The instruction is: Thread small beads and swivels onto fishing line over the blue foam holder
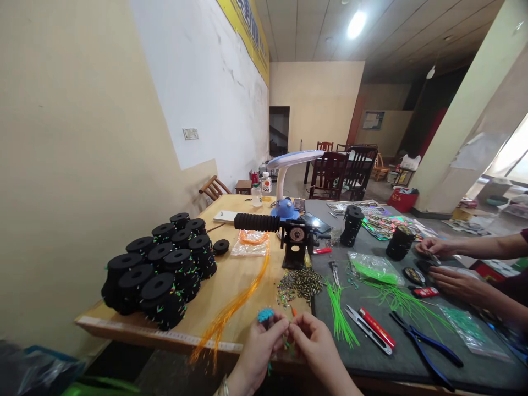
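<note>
At the table's front edge my left hand point(266, 344) is closed in a pinch, with a cluster of small blue pieces point(265, 314) showing at its index finger. My right hand point(311, 338) is pinched too, its fingertips meeting those of my left hand. What lies between the fingertips is too small to make out. Just beyond the hands are small coloured beads point(285, 294) and a pile of dark and gold beads point(303, 283). Orange strands point(243, 297) run across the wood on the left. Green strands point(340, 316) lie to the right of my right hand.
Stacked black foam spools point(157, 258) fill the table's left side. A black winding device point(295, 242) and a lamp point(284, 206) stand mid-table. Snips point(367, 327), a red lighter point(377, 328) and pliers point(424, 341) lie right. Another person's hands point(447, 264) work at far right.
</note>
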Demonstrator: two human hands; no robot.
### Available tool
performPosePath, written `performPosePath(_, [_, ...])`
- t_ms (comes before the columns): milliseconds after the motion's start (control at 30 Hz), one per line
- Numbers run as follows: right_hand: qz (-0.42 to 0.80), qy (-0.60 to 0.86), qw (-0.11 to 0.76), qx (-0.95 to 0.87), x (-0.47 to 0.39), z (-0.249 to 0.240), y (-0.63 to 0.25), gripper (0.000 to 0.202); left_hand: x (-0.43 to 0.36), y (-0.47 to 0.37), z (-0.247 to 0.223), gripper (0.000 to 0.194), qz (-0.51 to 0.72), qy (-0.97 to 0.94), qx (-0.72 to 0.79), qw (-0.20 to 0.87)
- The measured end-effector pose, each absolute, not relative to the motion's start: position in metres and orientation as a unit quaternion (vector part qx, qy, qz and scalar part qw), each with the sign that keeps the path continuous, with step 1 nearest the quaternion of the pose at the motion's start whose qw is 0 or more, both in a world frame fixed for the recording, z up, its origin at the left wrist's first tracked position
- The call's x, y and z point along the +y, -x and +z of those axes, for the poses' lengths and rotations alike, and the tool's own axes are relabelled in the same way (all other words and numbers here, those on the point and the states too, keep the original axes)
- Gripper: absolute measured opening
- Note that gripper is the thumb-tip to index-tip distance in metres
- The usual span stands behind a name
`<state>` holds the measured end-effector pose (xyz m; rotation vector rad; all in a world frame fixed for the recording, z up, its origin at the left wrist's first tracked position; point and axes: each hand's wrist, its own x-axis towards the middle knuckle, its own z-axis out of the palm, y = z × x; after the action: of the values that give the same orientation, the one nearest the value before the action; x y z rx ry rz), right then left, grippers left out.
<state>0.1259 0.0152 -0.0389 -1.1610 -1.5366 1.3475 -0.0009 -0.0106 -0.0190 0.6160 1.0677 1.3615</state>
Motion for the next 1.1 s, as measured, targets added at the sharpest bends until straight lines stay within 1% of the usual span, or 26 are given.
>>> performPosePath(167, [0.445, 0.476, 0.385, -0.654, 0.015, -0.035, -0.126, 0.026, -0.009, 0.002, -0.025, 0.048, 0.578, -0.257, 0.469, 0.616])
performPosePath(333, [0.433, 0.483, 0.375, -0.663, 0.015, -0.034, -0.130, 0.019, -0.007, 0.003, -0.034, 0.047, 0.582, -0.276, 0.477, 0.598])
performPosePath(500, [0.424, 0.483, 0.382, -0.664, 0.017, -0.037, -0.132, 0.019, -0.004, -0.001, -0.049, 0.045, 0.583, -0.302, 0.519, 0.547])
performPosePath(633, [0.387, 0.488, 0.369, -0.690, 0.019, -0.030, -0.137, 0.021, -0.005, -0.002, -0.044, 0.045, 0.592, -0.298, 0.518, 0.540])
performPosePath(733, [0.296, 0.520, 0.319, -0.735, 0.022, -0.020, -0.147, 0.021, -0.007, 0.002, -0.035, 0.047, 0.592, -0.292, 0.512, 0.550])
performPosePath(867, [0.144, 0.585, 0.181, -0.778, 0.022, -0.011, -0.151, 0.012, -0.008, 0.009, -0.031, 0.046, 0.592, -0.317, 0.514, 0.533])
performPosePath(933, [0.094, 0.601, 0.127, -0.783, 0.020, -0.012, -0.147, 0.009, -0.009, 0.011, -0.032, 0.045, 0.592, -0.327, 0.521, 0.520])
performPosePath(1000, [0.062, 0.608, 0.105, -0.784, 0.019, -0.015, -0.142, 0.009, -0.011, 0.012, -0.032, 0.046, 0.594, -0.325, 0.525, 0.516])
performPosePath(1100, [0.041, 0.619, 0.115, -0.776, 0.019, -0.020, -0.138, 0.009, -0.015, 0.013, -0.031, 0.047, 0.606, -0.302, 0.518, 0.523])
